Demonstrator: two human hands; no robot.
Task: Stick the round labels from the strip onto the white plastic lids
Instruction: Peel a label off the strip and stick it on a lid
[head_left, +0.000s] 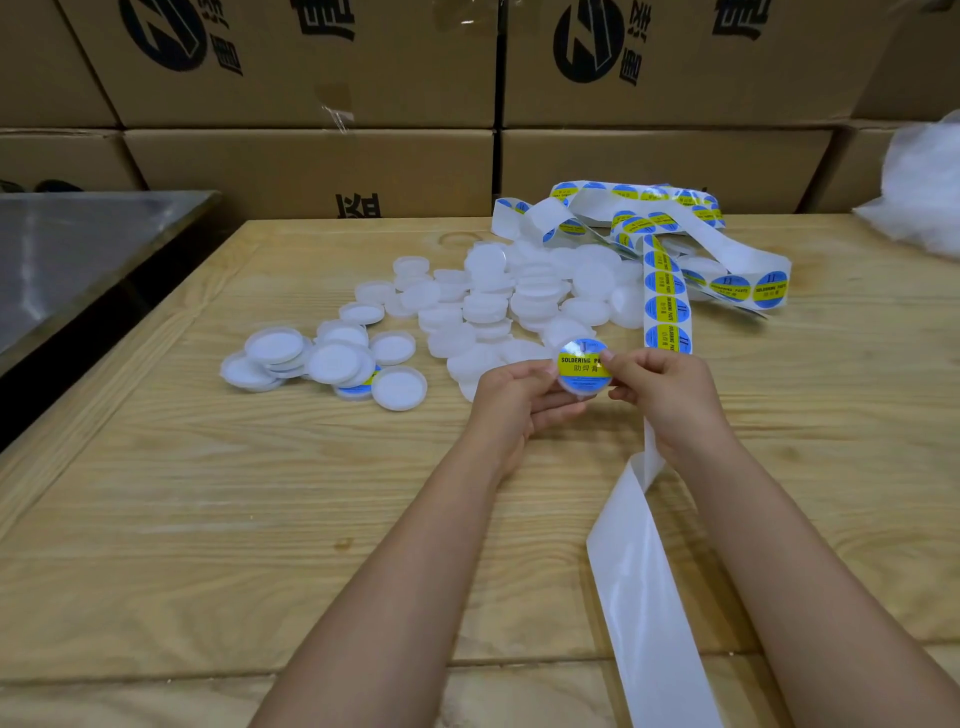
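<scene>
In the head view, the person is holding a white plastic lid (577, 391) up above the wooden table (208, 519) with both hands, in front of the near edge of the pile of lids (498, 301). The left hand (519, 400) is cupping the lid from below and from the left, its fingers curling round the rim and its thumb lying at the left edge. The right hand (662, 389) is pinching the lid's right edge, with the thumb tip pressing down on the round label (579, 366) that is covering the lid's face and the other fingers curling in behind. The label, blue with a yellow band, is sitting flat on the lid. The label strip (667, 306) is running from a loose tangle at the far side of the table down toward the right hand, carrying a row of the same labels. Its bare backing (644, 597) is passing under the right wrist and trailing off toward the near edge of the table. A smaller group of lids (322, 364) is lying to the left of the pile, some stacked on one another. Cardboard boxes (311, 156) are standing behind the table, a metal surface (78, 249) is lying to its left, and a white plastic bag (919, 192) is resting at the far right.
</scene>
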